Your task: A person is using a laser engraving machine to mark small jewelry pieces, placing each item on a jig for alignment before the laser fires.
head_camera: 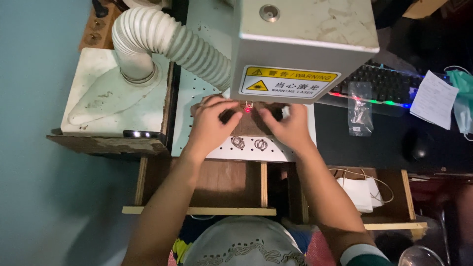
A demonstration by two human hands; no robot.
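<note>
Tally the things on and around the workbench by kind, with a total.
Hands at the brown block: 2, left hand, right hand
Brown block: 1
Metal rings on the perforated plate: 2
Ribbed hose: 1
Keyboard: 1
Clear bag: 1
Paper slip: 1
Total: 9

Both hands, left hand [211, 123] and right hand [290, 125], press a brown board [249, 127] under the grey machine head [300, 44]; two wire rings [250, 143] lie just beneath the fingers.

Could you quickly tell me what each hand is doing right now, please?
Left hand: fingers pressed on the brown plate; grip cannot be told.
Right hand: likewise.
</note>
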